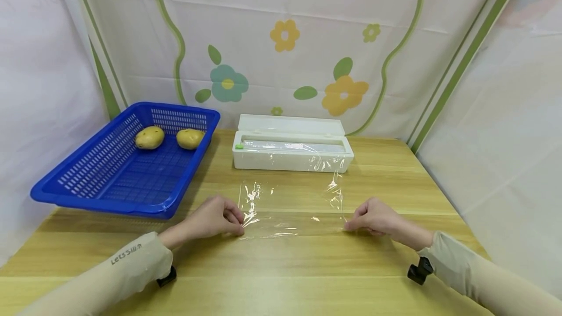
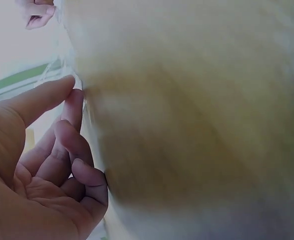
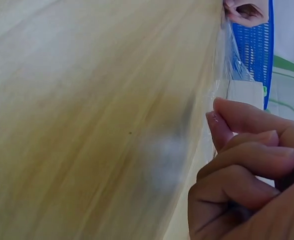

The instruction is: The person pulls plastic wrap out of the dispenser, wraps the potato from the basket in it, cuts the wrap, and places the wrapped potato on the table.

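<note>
A clear sheet of plastic wrap (image 1: 291,208) stretches from a white wrap dispenser box (image 1: 291,160) toward the front of the table. My left hand (image 1: 217,217) pinches its near left corner between thumb and index finger. At the near right corner, my right hand (image 1: 375,217) pinches the film the same way. The box's lid (image 1: 291,124) is raised, and a roll of wrap (image 1: 294,147) lies inside. In the left wrist view, the left hand (image 2: 52,155) has its other fingers curled; the right hand (image 3: 251,160) shows likewise in the right wrist view.
A blue plastic basket (image 1: 110,206) stands at the left of the wooden table (image 1: 281,277). Two potatoes, one left (image 1: 150,138) and one right (image 1: 190,138), lie in its far end. A flower-printed curtain (image 1: 263,28) hangs behind the table.
</note>
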The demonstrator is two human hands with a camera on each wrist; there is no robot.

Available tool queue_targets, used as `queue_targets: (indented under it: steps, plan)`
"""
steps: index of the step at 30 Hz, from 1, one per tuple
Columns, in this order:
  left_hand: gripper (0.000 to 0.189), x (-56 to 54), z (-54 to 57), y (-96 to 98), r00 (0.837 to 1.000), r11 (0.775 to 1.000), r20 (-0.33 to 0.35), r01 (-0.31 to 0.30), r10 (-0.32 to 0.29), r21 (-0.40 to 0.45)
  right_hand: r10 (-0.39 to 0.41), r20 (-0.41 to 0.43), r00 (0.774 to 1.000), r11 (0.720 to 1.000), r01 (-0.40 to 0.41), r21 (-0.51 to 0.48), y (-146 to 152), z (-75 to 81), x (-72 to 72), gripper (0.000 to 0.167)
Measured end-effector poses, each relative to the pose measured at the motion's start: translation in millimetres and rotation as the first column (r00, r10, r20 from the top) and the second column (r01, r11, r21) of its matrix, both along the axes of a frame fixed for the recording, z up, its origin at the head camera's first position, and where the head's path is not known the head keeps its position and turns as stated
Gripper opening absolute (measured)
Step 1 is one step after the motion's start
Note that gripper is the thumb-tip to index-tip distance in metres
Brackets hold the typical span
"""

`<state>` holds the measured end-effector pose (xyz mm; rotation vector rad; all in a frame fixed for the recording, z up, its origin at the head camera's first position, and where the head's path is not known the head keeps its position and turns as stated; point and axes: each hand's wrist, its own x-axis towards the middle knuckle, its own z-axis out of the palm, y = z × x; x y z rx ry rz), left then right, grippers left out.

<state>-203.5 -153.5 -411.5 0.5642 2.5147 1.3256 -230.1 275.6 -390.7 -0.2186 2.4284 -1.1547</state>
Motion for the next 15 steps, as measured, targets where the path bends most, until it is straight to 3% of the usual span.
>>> queue_targets:
  steps: [9, 15]
  plan:
    - [0.022, 0.1, 0.3, 1.0, 1.0, 1.0, -0.012, 0.012, -0.013, -0.024, -0.044, -0.103, 0.994, 0.998, 0.049, 0.044, -2.4, -5.1, 1.0, 0.025]
    - [0.02, -0.1, -0.8, 0.8, 1.0, 1.0, -0.01, 0.023, -0.023, -0.021, -0.062, -0.07, 0.996, 0.997, 0.064, 0.037, -0.2, -7.3, 0.1, 0.024]
